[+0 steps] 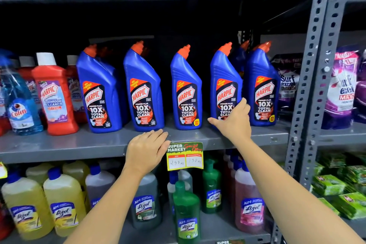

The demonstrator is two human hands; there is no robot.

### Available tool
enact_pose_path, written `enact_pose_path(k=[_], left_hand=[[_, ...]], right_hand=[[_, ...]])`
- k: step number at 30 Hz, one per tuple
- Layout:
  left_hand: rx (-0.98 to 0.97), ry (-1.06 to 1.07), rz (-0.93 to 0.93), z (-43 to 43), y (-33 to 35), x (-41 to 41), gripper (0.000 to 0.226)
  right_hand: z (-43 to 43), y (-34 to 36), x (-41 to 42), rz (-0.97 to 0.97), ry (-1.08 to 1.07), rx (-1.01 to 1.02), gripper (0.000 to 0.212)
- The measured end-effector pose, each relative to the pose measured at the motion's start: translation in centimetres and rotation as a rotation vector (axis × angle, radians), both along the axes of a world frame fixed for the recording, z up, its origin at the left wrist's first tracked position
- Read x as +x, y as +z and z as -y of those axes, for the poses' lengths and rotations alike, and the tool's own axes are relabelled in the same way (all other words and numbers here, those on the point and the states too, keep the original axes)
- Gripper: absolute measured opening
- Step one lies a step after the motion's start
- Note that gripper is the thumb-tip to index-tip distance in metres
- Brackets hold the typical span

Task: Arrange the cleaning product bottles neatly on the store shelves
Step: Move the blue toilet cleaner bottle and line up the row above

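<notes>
Several blue Harpic bottles with orange caps stand in a row on the grey middle shelf (pixel 59 144). My right hand (pixel 234 120) wraps the lower front of the fourth blue bottle (pixel 224 77), thumb out to the left, fingers against its right side. The fifth blue bottle (pixel 261 85) stands close to its right. My left hand (pixel 147 148) rests flat on the shelf's front edge, fingers apart, just below the second blue bottle (pixel 143 89) and the third blue bottle (pixel 186 89). It holds nothing.
A red Harpic bathroom cleaner (pixel 54 93) and a blue Colin spray (pixel 20 105) stand at the left. Purple Surf Excel pouches (pixel 289 83) lie at the right behind a perforated grey upright (pixel 313 65). Lizol bottles (pixel 61 200) fill the shelf below. A yellow price tag (pixel 185 156) hangs from the edge.
</notes>
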State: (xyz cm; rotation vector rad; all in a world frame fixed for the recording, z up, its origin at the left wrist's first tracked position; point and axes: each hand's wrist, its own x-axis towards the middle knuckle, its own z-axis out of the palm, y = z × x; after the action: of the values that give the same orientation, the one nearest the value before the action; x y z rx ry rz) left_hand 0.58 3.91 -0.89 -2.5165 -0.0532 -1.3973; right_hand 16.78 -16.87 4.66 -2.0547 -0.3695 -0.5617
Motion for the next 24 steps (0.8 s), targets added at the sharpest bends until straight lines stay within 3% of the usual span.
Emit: enact_pose_path(k=[5,13,24], left_hand=[[0.011,-0.005,0.027,-0.1,-0.1,0.1,0.056],[0.021,0.012,0.006,-0.2,-0.2,0.1,0.040],[0.026,0.018,0.015,0.0,-0.1,0.1,0.044]], right_hand=[[-1.1,0.4,-0.8,0.026,-0.063,-0.034,0.136],[-0.2,0.3,0.9,-0.002,0.075,0.011,0.127],[-0.2,0.1,0.7,-0.014,0.065,0.052,0.126]])
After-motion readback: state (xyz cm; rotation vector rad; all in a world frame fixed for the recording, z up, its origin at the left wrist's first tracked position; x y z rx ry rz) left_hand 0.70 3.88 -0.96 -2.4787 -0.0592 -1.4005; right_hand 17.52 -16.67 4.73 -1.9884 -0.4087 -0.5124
